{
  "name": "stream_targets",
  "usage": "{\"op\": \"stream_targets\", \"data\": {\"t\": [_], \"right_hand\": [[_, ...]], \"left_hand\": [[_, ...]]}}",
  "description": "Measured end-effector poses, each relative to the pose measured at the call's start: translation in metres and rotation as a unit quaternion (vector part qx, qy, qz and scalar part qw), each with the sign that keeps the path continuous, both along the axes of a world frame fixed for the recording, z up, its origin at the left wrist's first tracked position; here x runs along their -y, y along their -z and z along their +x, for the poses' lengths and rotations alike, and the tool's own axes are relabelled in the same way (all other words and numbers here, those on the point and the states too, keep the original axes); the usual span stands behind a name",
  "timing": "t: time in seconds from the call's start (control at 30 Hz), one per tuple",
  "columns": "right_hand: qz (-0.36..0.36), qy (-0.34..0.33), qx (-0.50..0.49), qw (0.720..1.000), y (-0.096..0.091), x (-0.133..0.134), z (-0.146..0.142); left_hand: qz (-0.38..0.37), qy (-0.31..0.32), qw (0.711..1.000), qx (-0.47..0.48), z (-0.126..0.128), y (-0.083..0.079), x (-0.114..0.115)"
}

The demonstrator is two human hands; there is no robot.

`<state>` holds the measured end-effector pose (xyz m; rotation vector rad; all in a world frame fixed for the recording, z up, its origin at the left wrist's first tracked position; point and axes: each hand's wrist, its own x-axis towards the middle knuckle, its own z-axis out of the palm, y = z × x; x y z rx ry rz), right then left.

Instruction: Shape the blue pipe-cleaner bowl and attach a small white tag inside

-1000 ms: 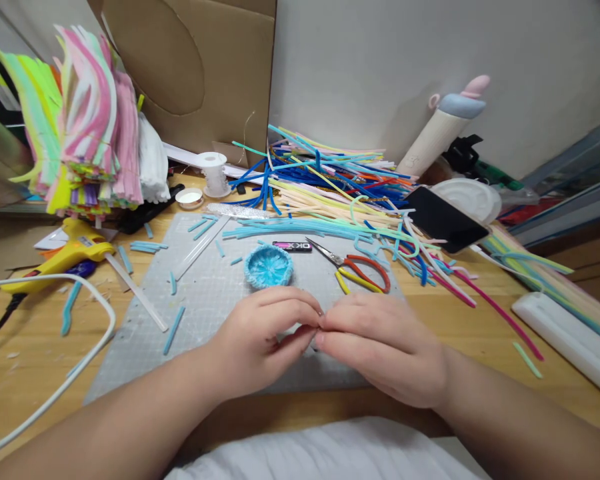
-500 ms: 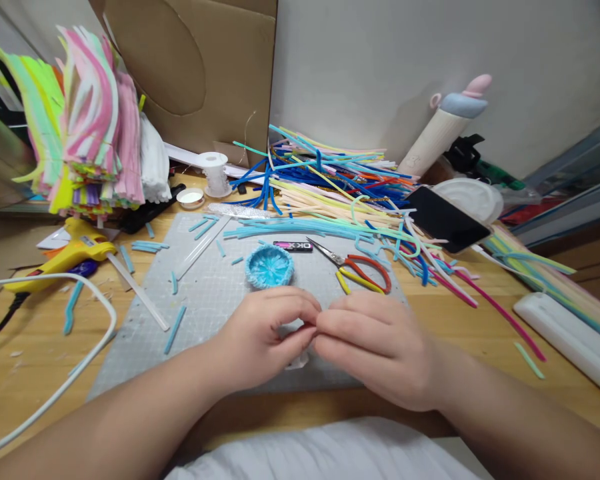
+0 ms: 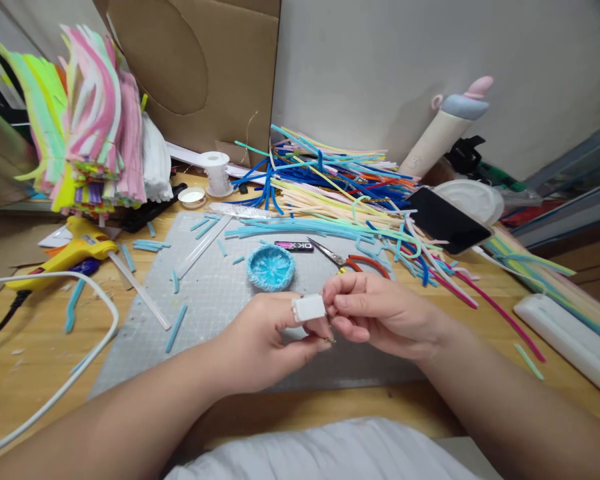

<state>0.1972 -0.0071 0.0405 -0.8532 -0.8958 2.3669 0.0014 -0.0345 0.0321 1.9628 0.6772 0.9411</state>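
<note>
A small white rectangular box [image 3: 309,309] sits at the fingers of my left hand [image 3: 275,333], which is closed around it. A thin, dark wire-like end shows by the left thumb tip. My right hand [image 3: 375,310] is closed too, its thumb and finger pinched together at the box's right end; what lies between them is too small to make out. Just beyond my hands stands a fuzzy blue bowl [image 3: 271,267]. Behind it lies a black and pink battery-like stick [image 3: 294,247]. Pliers [image 3: 350,259] with red and yellow handles lie partly behind my right hand.
A grey cutting mat [image 3: 145,333] carries cut blue pipe-cleaner pieces [image 3: 177,329]. A yellow glue gun [image 3: 63,257] and white cable [image 3: 113,307] are at left. Pipe cleaners [image 3: 325,180], a spool [image 3: 215,175] and a phone [image 3: 447,219] lie toward the back.
The white box has come up into view between my hands. My right hand has turned, showing its fingers, and now covers more of the pliers.
</note>
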Motion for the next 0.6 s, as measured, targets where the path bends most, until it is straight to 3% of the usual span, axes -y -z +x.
{"op": "stream_targets", "data": {"t": [0.1,0.3,0.6], "right_hand": [[-0.030,0.012,-0.029,0.999,0.004,-0.002,0.000],[-0.019,0.051,-0.027,0.998,0.013,0.001,-0.007],[-0.018,0.115,-0.046,0.992,0.012,0.002,-0.010]], "left_hand": [[-0.035,0.009,0.999,0.030,0.000,-0.002,0.000],[-0.067,0.027,0.995,0.068,0.000,-0.003,-0.001],[-0.154,-0.046,0.985,0.068,-0.006,-0.004,-0.001]]}}
